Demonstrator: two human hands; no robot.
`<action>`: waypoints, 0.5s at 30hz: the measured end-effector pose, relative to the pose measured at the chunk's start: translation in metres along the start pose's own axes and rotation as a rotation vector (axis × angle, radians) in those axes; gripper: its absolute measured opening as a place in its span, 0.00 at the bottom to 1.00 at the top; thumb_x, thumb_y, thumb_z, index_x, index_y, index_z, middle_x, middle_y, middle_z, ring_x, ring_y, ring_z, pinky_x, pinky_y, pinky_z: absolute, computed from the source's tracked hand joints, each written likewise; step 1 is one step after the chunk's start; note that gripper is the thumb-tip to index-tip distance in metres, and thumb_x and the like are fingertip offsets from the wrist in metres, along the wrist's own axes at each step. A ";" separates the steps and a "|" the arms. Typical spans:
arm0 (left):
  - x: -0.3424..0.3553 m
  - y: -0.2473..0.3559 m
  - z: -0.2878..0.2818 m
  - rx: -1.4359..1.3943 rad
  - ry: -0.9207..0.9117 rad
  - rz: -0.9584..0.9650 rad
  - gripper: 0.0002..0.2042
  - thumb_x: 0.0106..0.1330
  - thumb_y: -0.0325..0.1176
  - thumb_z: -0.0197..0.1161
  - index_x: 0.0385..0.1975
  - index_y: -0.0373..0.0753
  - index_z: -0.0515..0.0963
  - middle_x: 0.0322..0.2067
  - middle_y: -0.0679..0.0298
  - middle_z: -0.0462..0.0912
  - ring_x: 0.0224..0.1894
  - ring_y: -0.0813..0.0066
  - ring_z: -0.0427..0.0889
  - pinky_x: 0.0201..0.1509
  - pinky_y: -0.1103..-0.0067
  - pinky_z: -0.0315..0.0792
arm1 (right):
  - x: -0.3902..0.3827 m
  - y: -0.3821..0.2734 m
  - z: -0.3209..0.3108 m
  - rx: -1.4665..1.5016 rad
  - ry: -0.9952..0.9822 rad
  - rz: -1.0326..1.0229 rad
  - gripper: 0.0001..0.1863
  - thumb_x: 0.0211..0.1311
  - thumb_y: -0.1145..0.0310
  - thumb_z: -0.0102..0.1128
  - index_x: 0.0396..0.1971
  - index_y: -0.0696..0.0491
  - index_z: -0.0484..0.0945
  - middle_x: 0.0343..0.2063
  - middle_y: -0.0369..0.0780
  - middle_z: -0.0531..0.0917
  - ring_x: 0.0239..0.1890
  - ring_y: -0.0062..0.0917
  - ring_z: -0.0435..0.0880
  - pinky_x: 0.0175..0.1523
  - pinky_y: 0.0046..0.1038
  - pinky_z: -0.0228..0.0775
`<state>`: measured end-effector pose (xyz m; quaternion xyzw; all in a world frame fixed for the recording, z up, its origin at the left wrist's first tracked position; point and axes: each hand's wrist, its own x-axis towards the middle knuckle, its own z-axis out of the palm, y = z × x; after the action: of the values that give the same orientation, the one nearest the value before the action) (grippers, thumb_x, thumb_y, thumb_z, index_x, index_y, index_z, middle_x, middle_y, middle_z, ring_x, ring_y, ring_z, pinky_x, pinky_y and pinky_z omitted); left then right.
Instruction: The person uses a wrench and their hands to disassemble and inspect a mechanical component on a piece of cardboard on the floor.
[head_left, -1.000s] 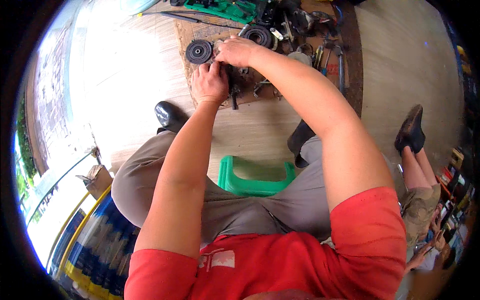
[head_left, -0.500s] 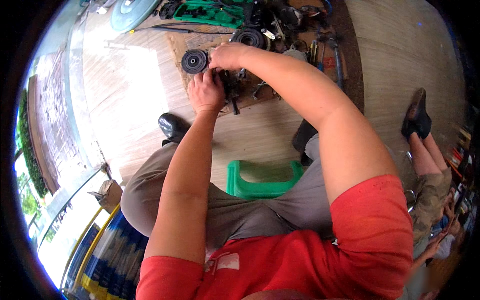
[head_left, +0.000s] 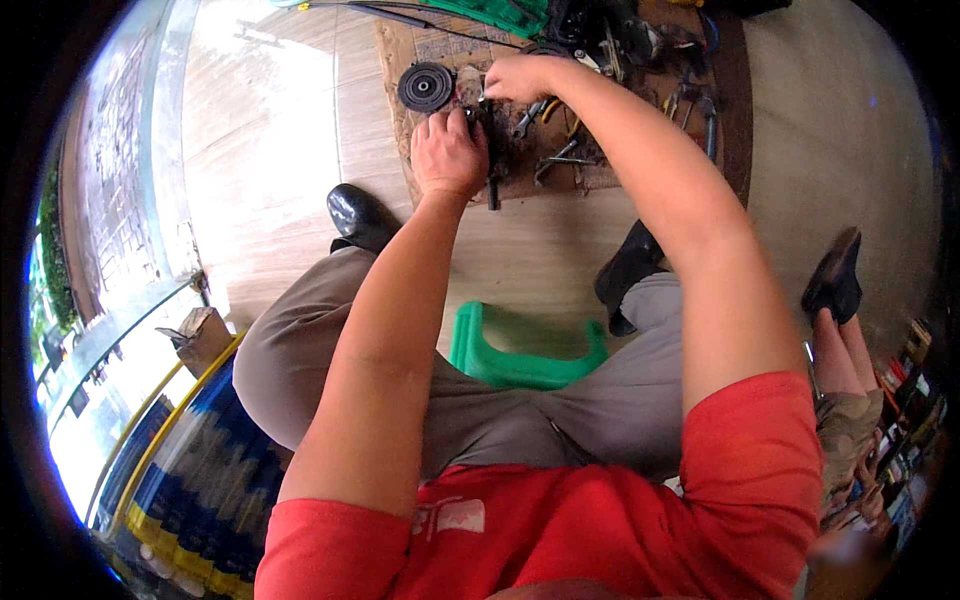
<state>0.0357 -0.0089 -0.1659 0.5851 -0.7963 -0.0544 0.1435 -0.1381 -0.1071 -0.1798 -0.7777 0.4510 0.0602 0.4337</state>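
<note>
My left hand [head_left: 447, 155] is closed over a dark, greasy metal part [head_left: 492, 160] that stands on a worn cardboard mat [head_left: 400, 45]. Its fingertips rest on the part's upper end. Just beyond, at the far left of the mat, lies a black round ringed part [head_left: 425, 87] with a small hub in its middle. My right hand [head_left: 518, 78] hovers to the right of that disc, its fingers pinched together near a small shiny tip; what they hold is too small to make out. Beside it lie a wrench [head_left: 524, 122] and yellow-handled pliers [head_left: 551, 110].
A hammer [head_left: 711, 125] and other tools lie at the mat's right side. Behind them is a green tool case [head_left: 500, 12]. A black rod [head_left: 390, 14] crosses the far edge. A green stool [head_left: 520, 372] is between my legs; another person's shoe [head_left: 835, 275] is at right.
My right hand has drawn away from my left hand, to the right. The left hand stays at the dark metal part. The whole view has shifted, with the mat now higher and further right.
</note>
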 end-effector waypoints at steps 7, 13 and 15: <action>-0.001 -0.003 0.005 -0.014 0.036 0.001 0.11 0.57 0.42 0.57 0.30 0.41 0.75 0.32 0.56 0.75 0.38 0.55 0.74 0.45 0.65 0.67 | -0.009 -0.007 0.015 -0.003 0.157 -0.139 0.16 0.57 0.60 0.56 0.34 0.58 0.80 0.28 0.50 0.81 0.31 0.39 0.80 0.40 0.36 0.70; 0.001 -0.001 0.004 0.005 0.039 0.009 0.09 0.58 0.42 0.56 0.28 0.43 0.75 0.29 0.58 0.75 0.37 0.57 0.75 0.44 0.65 0.68 | -0.007 -0.014 0.024 -0.021 0.195 -0.087 0.14 0.55 0.60 0.57 0.32 0.56 0.81 0.28 0.50 0.81 0.32 0.42 0.80 0.40 0.38 0.71; 0.001 -0.001 0.003 0.013 0.031 0.007 0.08 0.58 0.41 0.56 0.27 0.45 0.75 0.29 0.59 0.75 0.37 0.57 0.75 0.43 0.65 0.68 | -0.009 -0.015 0.030 -0.017 0.226 -0.064 0.13 0.54 0.61 0.58 0.33 0.53 0.82 0.29 0.49 0.81 0.33 0.43 0.80 0.40 0.38 0.71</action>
<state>0.0352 -0.0102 -0.1691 0.5841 -0.7962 -0.0398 0.1523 -0.1237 -0.0761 -0.1844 -0.7972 0.4714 -0.0382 0.3752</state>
